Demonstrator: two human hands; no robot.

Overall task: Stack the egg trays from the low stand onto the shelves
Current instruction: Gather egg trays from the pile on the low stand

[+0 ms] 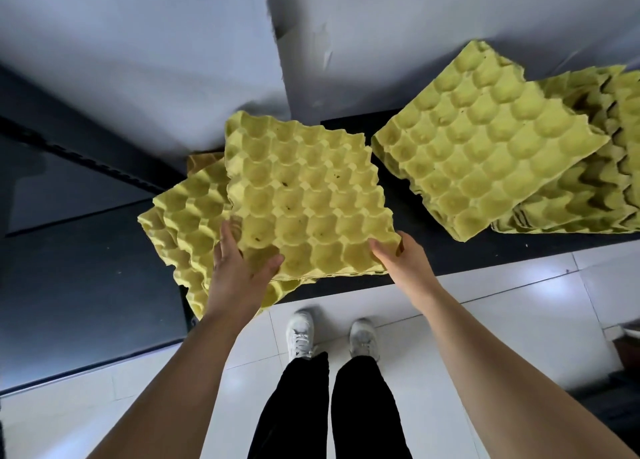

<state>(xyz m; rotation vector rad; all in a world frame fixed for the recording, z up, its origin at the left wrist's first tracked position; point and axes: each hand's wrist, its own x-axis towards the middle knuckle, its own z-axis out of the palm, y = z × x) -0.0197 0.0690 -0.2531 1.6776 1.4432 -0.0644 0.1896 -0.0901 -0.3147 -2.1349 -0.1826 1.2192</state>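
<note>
A small stack of yellow egg trays is held by its near edge between both hands. My left hand grips the near left corner, thumb lying in a cup. My right hand grips the near right corner. Under and to the left of this stack lies another heap of egg trays. On the low black stand to the right sits a tilted egg tray pile, with more trays behind it at the frame's right edge.
A dark shelf surface fills the left side, with a dark rail running across it. Grey walls meet in a corner behind the trays. White floor tiles, my legs and white shoes are below.
</note>
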